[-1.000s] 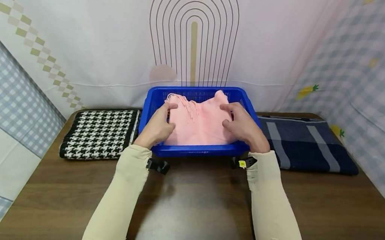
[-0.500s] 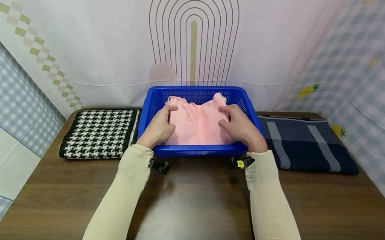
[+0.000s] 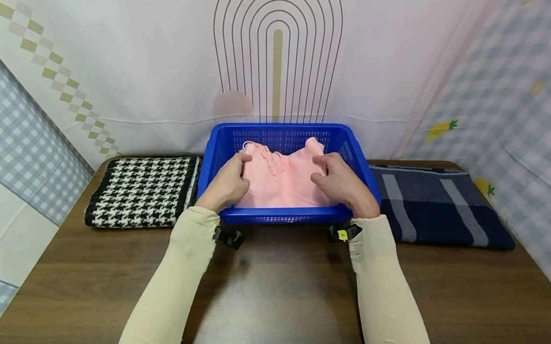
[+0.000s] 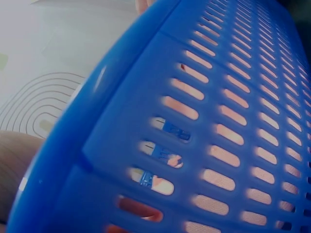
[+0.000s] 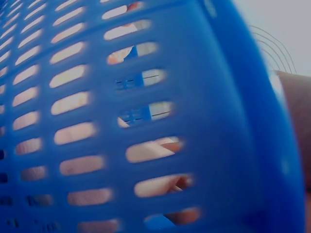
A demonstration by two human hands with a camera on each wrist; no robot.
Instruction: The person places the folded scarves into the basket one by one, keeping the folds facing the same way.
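Pink fringed scarf [image 3: 284,181], slotted blue plastic basket [image 3: 276,218]

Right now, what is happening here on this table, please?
A person in cream sleeves has both hands inside a blue basket that stands at the back of a brown table. The left hand and the right hand rest on a pink fringed cloth that lies in the basket, with fingers curled at its two sides. A folded black-and-white houndstooth cloth lies left of the basket, and a folded navy striped cloth lies right of it. Neither is touched.
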